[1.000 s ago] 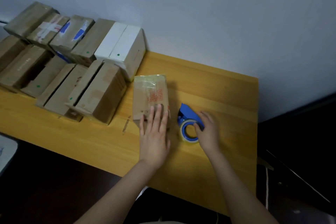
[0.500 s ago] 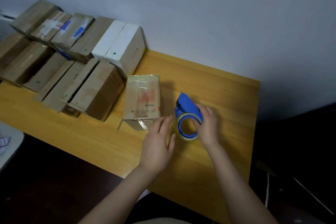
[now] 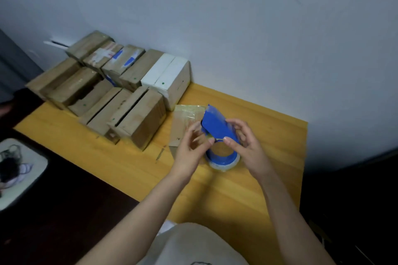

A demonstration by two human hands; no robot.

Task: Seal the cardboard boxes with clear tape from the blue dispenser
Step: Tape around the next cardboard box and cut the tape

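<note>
Blue dispenser (image 3: pixel 217 127) held off worktop (image 3: pixel 269 140) w/ right hand (image 3: pixel 247 146) gripping, left hand (image 3: pixel 191 150) pinching its front edge; box (image 3: pixel 185 118) below looks taped at far end only, so I'd say mid-task.

One head-worn view, facing forward and down, close above blue dispenser (image 3: pixel 216 128), table (image 3: pixel 86 146), wall (image 3: pixel 237 28) behind

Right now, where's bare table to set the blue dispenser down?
Free: the near strip of table between the stacked boxes and the front edge; the right side, past the right hand; the back strip right of the white box. Crowded: back left, and the middle, where left hand and right hand hold the blue dispenser near a cardboard box.
</note>
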